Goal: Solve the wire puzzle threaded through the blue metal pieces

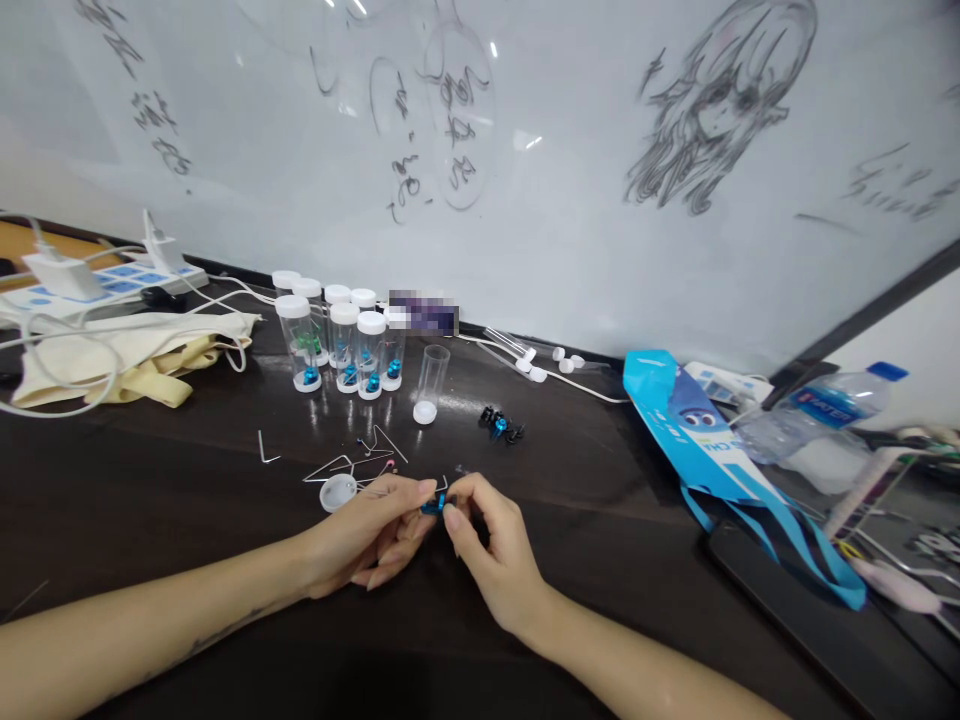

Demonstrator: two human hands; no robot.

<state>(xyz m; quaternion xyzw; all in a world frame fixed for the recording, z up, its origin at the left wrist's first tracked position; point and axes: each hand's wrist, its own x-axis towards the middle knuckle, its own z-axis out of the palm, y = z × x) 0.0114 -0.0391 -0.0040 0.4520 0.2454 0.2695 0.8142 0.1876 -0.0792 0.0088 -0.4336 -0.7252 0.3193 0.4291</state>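
Between my two hands is a small blue metal part (433, 506) with dark bits on it. My left hand (379, 530) pinches its left side, with thumb and index finger together. On the other side, my right hand (491, 535) grips the same part between thumb and fingertips. A thin bent metal key (444, 484) shows just above the part; what holds it is unclear. A round white cap (338, 492) lies beside my left hand, near thin bent wires (330, 467). Farther back rests another blue part (499, 428) among small black pieces (514, 434).
Several capped clear tubes (371, 355) stand behind my hands, with an uncapped tube (431, 385) to their right. A blue bag (682, 430) and a water bottle (825, 405) are at right. Cables and a power strip (112, 285) occupy the back left, before a whiteboard (547, 180).
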